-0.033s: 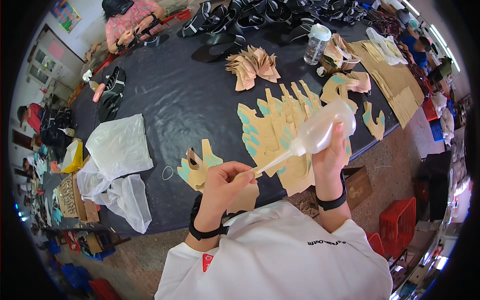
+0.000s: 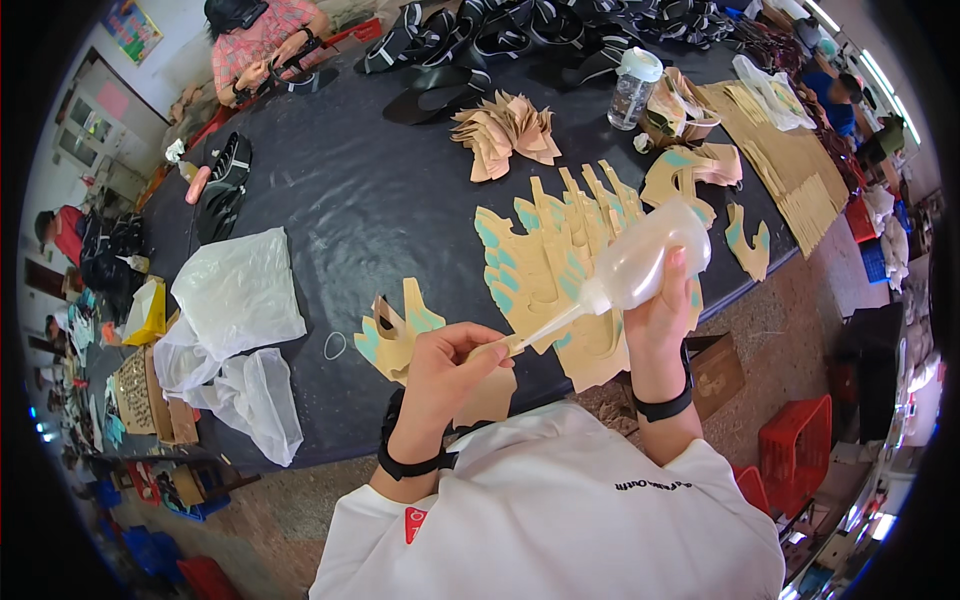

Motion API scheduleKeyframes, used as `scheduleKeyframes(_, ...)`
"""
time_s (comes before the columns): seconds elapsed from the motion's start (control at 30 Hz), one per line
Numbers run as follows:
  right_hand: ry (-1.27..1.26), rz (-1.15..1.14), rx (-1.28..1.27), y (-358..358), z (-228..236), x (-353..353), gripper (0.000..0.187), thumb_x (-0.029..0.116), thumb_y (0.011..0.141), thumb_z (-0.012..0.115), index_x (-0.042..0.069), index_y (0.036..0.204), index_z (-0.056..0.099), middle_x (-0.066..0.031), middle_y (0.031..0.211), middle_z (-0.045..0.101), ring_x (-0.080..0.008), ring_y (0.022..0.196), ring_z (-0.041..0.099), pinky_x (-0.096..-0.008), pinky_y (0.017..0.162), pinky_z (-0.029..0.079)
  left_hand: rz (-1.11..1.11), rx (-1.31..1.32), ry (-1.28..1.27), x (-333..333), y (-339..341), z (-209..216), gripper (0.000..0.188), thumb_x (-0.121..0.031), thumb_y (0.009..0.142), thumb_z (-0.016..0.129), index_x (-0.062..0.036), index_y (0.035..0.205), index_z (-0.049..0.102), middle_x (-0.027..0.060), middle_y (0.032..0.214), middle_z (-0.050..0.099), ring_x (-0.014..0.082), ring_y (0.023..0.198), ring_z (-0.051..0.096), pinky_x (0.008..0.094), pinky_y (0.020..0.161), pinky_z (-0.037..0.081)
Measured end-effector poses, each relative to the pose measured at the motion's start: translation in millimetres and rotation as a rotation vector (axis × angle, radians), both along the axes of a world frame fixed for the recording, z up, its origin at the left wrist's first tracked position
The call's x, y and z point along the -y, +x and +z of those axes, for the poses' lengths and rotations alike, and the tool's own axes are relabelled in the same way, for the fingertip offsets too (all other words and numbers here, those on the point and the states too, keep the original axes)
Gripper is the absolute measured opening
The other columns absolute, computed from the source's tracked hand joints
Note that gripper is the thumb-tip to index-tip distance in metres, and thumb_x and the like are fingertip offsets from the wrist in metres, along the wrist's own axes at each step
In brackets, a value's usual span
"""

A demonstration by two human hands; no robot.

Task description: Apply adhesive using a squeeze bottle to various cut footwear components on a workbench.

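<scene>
My right hand [image 2: 657, 305] grips a translucent squeeze bottle [image 2: 650, 255], tilted with its long thin nozzle pointing down and left. The nozzle tip meets a small beige piece [image 2: 513, 346] pinched between the thumb and fingers of my left hand [image 2: 455, 365]; most of that piece is hidden. Beside my left hand lie cut beige shoe parts [image 2: 398, 335] with light-blue patches. A larger overlapping spread of similar shoe parts [image 2: 545, 260] reaches under the bottle. Close below my left hand, a plain beige piece [image 2: 487, 397] is partly covered.
Fanned tan pieces [image 2: 505, 137], black sandals [image 2: 440, 92] and a clear jar [image 2: 633, 90] stand farther back on the dark table [image 2: 330, 220]. White plastic bags [image 2: 240, 290] lie at left. A co-worker [image 2: 262, 50] handles a sandal at far left. Red crates [image 2: 795, 450] stand lower right.
</scene>
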State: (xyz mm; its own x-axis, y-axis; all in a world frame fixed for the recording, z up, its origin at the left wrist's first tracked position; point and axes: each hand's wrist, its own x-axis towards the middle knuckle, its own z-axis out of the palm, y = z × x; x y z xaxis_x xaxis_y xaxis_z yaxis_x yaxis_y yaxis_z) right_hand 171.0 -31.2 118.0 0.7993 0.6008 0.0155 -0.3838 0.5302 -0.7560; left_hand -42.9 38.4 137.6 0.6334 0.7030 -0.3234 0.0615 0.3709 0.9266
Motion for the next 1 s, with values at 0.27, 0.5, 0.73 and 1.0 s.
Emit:
scheduleKeyframes(0.27, -0.054, 0.013, 0.013, 15, -3, 3, 0.055, 0.036, 0.085, 0.054, 0.005, 0.126, 0.033, -0.0114, 0.114, 0.046, -0.0278, 0.104, 0.05, -0.0443, 0.087, 0.044, 0.021, 0.064, -0.016, 3, 8, -4, 0.013, -0.006, 0.08, 0.06, 0.0037, 0.089, 0.062, 0.0066, 0.075, 0.063, 0.0089, 0.068, 0.06, 0.0174, 0.059, 0.042)
scheduleKeyframes(0.5, -0.042, 0.094, -0.008, 25, -13, 13, 0.047, 0.026, 0.085, 0.055, 0.004, 0.122, 0.038, -0.0072, 0.112, 0.048, -0.0193, 0.103, 0.049, -0.0359, 0.087, 0.042, 0.022, -0.015, 0.047, -9, 19, -12, 0.012, -0.007, 0.08, 0.06, 0.0028, 0.087, 0.062, 0.0054, 0.074, 0.063, 0.0054, 0.063, 0.056, 0.0157, 0.055, 0.038)
scheduleKeyframes(0.73, -0.15, 0.027, -0.052, 43, -29, 35, 0.054, 0.041, 0.084, 0.053, 0.006, 0.122, 0.037, -0.0094, 0.111, 0.048, -0.0244, 0.1, 0.051, -0.0429, 0.089, 0.043, 0.259, -0.019, 0.061, -47, 45, -49, 0.014, -0.012, 0.085, 0.055, -0.0009, 0.091, 0.058, 0.0037, 0.077, 0.06, 0.0013, 0.045, 0.035, 0.0163, 0.041, 0.027)
scheduleKeyframes(1.0, -0.149, -0.084, -0.195, 56, -35, 66, 0.056, 0.044, 0.083, 0.054, 0.007, 0.122, 0.039, -0.009, 0.111, 0.048, -0.0239, 0.103, 0.048, -0.0425, 0.09, 0.041, 0.052, -0.094, -0.162, -22, 136, -179, 0.015, -0.017, 0.089, 0.05, -0.0027, 0.094, 0.048, 0.0065, 0.076, 0.058, 0.0053, 0.046, 0.04, 0.0181, 0.042, 0.033)
